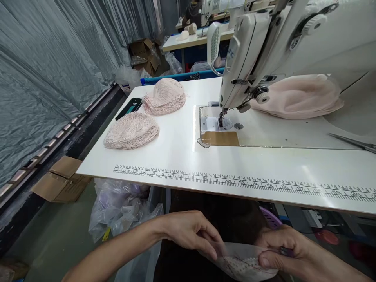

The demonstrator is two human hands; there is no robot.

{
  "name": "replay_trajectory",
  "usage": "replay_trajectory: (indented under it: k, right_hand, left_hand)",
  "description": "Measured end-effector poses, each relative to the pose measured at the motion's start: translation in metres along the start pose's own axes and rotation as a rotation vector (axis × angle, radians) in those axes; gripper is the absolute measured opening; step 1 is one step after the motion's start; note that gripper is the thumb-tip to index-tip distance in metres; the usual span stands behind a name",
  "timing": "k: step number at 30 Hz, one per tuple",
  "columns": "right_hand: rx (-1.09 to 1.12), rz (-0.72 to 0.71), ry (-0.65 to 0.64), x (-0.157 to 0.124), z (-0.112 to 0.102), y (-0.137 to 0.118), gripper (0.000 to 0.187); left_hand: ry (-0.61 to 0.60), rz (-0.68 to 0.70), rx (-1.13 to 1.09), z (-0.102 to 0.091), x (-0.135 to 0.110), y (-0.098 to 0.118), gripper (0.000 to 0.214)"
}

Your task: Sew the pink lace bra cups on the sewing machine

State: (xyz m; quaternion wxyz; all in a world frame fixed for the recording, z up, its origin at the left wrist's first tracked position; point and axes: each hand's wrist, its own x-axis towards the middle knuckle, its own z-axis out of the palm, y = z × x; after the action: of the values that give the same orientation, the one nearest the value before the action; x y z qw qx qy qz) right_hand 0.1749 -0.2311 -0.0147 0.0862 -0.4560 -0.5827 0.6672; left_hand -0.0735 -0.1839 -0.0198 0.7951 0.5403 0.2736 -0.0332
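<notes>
Below the table's front edge, my left hand [190, 233] and my right hand [286, 248] both pinch a pale lace fabric piece [239, 262] held over my lap. My left fingers are closed on its left edge. My right thumb presses on its right side. Part of the piece is hidden under my fingers. Above stands the white sewing machine [264, 47], its needle [221, 117] over the metal plate, with nothing under it.
Two stacks of pink lace pieces [131, 130] [165, 96] lie on the left of the white table [176, 156]. A pile of pink fabric [299, 98] sits behind the machine. Scissors [355, 142] lie at the right. Plastic bags [123, 207] and cardboard [61, 178] are on the floor.
</notes>
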Motion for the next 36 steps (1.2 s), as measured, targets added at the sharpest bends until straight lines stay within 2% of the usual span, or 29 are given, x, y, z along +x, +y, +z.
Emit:
replay_trajectory:
  k: [3, 8, 13, 16, 20, 24, 29, 32, 36]
  right_hand:
    - [-0.018, 0.005, 0.002, 0.002, 0.003, -0.005, 0.035]
    - [-0.066, -0.012, 0.019, 0.003, 0.002, -0.007, 0.032]
    - [-0.046, 0.008, -0.03, 0.0, 0.002, -0.007, 0.019]
    - [-0.135, 0.051, 0.021, 0.0, 0.006, -0.007, 0.013]
    - [-0.232, 0.098, 0.06, 0.001, 0.011, -0.008, 0.016]
    - [-0.301, 0.106, 0.058, 0.003, 0.013, -0.011, 0.014]
    - [-0.245, 0.102, 0.037, -0.002, 0.013, -0.009, 0.014]
    - [-0.233, 0.12, 0.056, -0.005, 0.013, -0.007, 0.018]
    - [-0.275, 0.12, 0.074, -0.005, 0.014, -0.005, 0.013]
  left_hand:
    - [0.011, -0.008, 0.021, 0.004, 0.009, -0.002, 0.066]
    - [0.057, -0.033, -0.053, 0.011, 0.023, -0.004, 0.06]
    - [0.043, -0.058, -0.159, 0.006, 0.012, -0.005, 0.051]
    - [0.067, -0.075, -0.144, 0.002, 0.003, -0.007, 0.048]
    - [0.074, -0.083, -0.129, 0.003, 0.001, -0.005, 0.047]
    - [0.093, -0.088, -0.063, 0.011, 0.009, 0.003, 0.052]
    - [0.14, -0.097, -0.082, 0.016, 0.015, 0.005, 0.048]
    - [0.144, -0.083, -0.121, 0.014, 0.012, 0.003, 0.041]
    - [0.155, -0.093, -0.132, 0.013, 0.006, 0.005, 0.039]
